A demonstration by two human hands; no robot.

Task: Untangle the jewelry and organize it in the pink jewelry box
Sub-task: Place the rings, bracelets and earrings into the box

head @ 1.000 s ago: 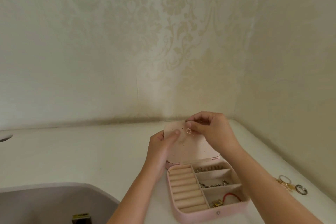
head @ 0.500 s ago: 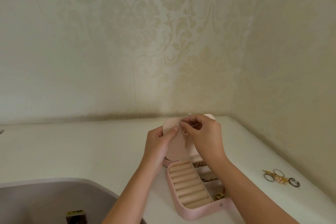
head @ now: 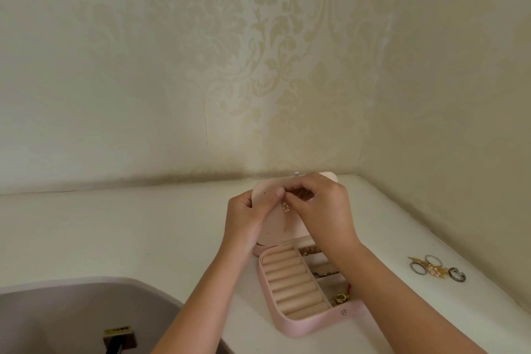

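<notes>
The pink jewelry box (head: 304, 325) lies open on the white counter, its ring rolls on the left and its right compartments holding chains and a gold piece with red cord. A perforated earring panel (head: 275, 227) stands upright at its back. My left hand (head: 247, 210) grips the panel's left edge, thumb on its face. My right hand (head: 324, 201) pinches a small gold earring (head: 286, 206) against the panel's upper part. My right forearm hides part of the compartments.
A small cluster of rings and gold jewelry (head: 436, 269) lies on the counter at the right. A grey sink (head: 71, 313) with a brass fitting (head: 119, 333) sits at the lower left. Patterned walls meet in a corner behind the box.
The view has shifted, so box and hands sit a little lower left. My right hand has moved the earring slightly up and left on the panel; my left hand keeps its hold.
</notes>
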